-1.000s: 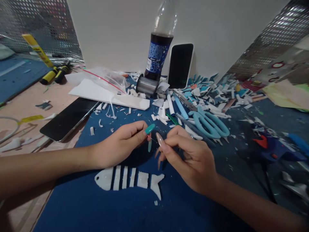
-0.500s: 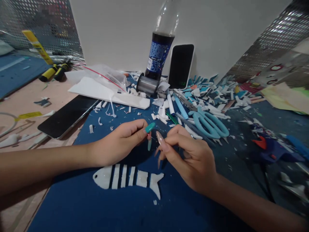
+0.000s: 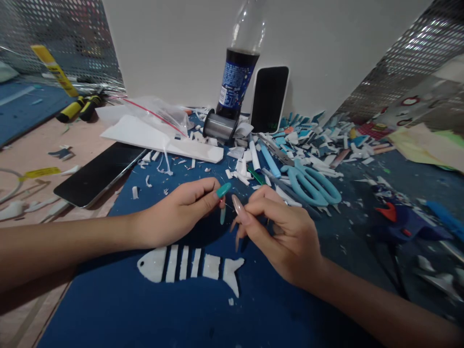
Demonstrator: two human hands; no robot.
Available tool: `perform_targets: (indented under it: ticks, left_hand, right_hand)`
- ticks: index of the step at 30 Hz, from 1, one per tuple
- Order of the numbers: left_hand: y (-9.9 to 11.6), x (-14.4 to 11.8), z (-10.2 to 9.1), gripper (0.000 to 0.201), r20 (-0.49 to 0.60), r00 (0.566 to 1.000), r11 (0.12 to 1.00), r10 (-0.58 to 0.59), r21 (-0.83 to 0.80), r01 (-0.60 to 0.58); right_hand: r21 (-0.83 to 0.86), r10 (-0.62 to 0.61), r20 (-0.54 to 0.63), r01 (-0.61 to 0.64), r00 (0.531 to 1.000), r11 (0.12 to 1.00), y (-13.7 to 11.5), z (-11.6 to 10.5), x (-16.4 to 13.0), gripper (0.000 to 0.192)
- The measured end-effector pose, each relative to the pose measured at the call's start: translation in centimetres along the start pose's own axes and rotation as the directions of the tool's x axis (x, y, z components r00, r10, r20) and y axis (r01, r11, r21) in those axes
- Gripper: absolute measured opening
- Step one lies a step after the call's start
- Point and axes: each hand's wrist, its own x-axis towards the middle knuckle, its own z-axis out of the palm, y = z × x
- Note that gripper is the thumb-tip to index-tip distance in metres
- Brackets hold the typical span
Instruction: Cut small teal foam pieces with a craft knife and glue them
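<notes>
Above the mat's middle, my left hand is closed, its thumb pressed to the curled fingers. Facing it a short gap away, my right hand pinches with thumb and forefinger. A faint thin strand seems to show between the fingertips, too fine to name. Below the hands lies a white fish cut into pieces: a head with a dark eye hole, narrow body strips, a wider block and a forked tail. The pieces lie in a row with gaps between them, on the blue mat.
A spool lies before a cola bottle, beside a phone propped upright. Blue scissors, pens and foam scraps crowd the back right. Another phone lies left; a glue gun sits right.
The whole view has shifted slightly, so everything appears a little further left. Both hands keep nearly the same pose, and the fish pieces stay in their row.
</notes>
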Motion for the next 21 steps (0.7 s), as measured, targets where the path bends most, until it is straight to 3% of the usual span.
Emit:
perform_targets:
  ticks: [14,21]
  left_hand:
    - [0.1,0.15,0.06,0.027,-0.017,1.0,0.999,0.004,0.039,-0.003]
    - [0.55,0.0,0.23,0.026,-0.032,0.997,0.982,0.07,0.178,-0.064]
  right_hand:
    - [0.015,0.004,0.006,-0.004,1.0,1.0,0.17,-0.01,-0.04,0.026]
    - [-0.011,0.039,0.057,-0.038,0.998,0.999,0.41,0.11,-0.09,0.026]
